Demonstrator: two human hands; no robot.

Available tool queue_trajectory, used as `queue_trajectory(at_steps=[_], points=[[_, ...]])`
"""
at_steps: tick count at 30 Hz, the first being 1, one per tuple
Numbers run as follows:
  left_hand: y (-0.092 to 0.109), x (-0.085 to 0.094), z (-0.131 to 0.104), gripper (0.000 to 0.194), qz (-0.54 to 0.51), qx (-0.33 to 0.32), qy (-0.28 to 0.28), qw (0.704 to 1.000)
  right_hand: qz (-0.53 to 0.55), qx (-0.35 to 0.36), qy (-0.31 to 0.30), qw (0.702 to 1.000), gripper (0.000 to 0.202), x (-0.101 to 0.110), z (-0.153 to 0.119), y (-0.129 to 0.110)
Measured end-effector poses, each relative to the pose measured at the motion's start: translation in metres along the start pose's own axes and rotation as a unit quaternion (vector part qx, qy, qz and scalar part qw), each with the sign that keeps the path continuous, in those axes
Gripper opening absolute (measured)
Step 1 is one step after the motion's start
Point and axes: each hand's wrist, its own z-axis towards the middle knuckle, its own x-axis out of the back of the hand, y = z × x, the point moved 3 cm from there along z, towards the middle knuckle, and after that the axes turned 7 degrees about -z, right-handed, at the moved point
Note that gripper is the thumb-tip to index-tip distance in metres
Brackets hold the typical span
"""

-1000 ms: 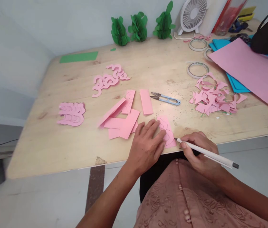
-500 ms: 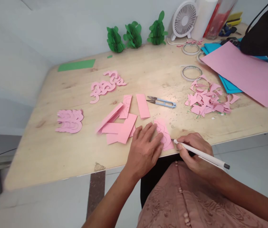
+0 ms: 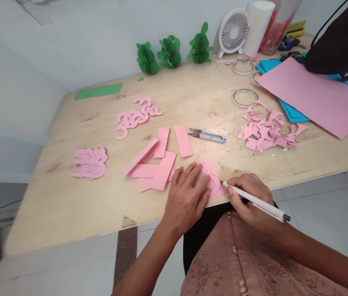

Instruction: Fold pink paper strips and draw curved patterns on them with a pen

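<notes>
My left hand [image 3: 186, 195] lies with fingers stretched out over the left edge of a small pink paper piece [image 3: 213, 183], holding it down on the table. Curved outlines are drawn on that piece. My right hand [image 3: 251, 197] is closed round a white pen [image 3: 258, 203], whose tip sits at the right edge of the drawn piece. Left of my left hand lie folded pink paper strips [image 3: 161, 174], one of them with curves drawn on it. A pair of thread snips [image 3: 207, 135] with a blue handle rests beyond the hands.
Cut curved pink pieces [image 3: 135, 117] and a layered stack [image 3: 90, 163] lie to the left. Pink scraps [image 3: 265, 131], tape rolls [image 3: 244, 98] and a large pink sheet [image 3: 316, 96] are at right. Green paper figures [image 3: 170, 52] and a small fan [image 3: 234, 31] stand at the back.
The camera view has tilted slightly, so the table appears lower and a little further left. Both hands and the pen keep almost the same place on the paper.
</notes>
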Motion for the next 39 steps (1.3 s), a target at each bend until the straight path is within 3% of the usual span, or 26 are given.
queue_trajectory(at_steps=[5, 10, 19, 30, 34, 39], points=[[0.000, 0.000, 0.000, 0.025, 0.000, -0.001, -0.001, 1.000, 0.008, -0.005, 0.004, 1.000, 0.010, -0.001, 0.000, 0.001], [0.000, 0.000, 0.000, 0.025, 0.000, 0.001, 0.001, 1.000, 0.041, -0.056, 0.005, 0.998, 0.007, 0.004, -0.001, 0.004], [0.000, -0.001, -0.001, 0.029, -0.014, 0.002, 0.018, 1.000, 0.006, 0.082, -0.045, 0.996, 0.025, -0.004, 0.005, 0.000], [-0.001, 0.000, 0.000, 0.020, -0.034, 0.012, 0.020, 0.999, -0.049, 0.136, -0.031, 0.989, 0.034, -0.007, 0.001, 0.002], [-0.001, 0.001, 0.000, 0.020, -0.043, 0.013, 0.023, 0.999, -0.025, 0.113, -0.035, 0.993, 0.034, -0.007, 0.001, 0.004], [-0.002, 0.001, -0.001, 0.020, -0.058, 0.018, 0.031, 0.998, 0.064, 0.019, -0.064, 0.996, 0.021, -0.003, 0.012, 0.000]])
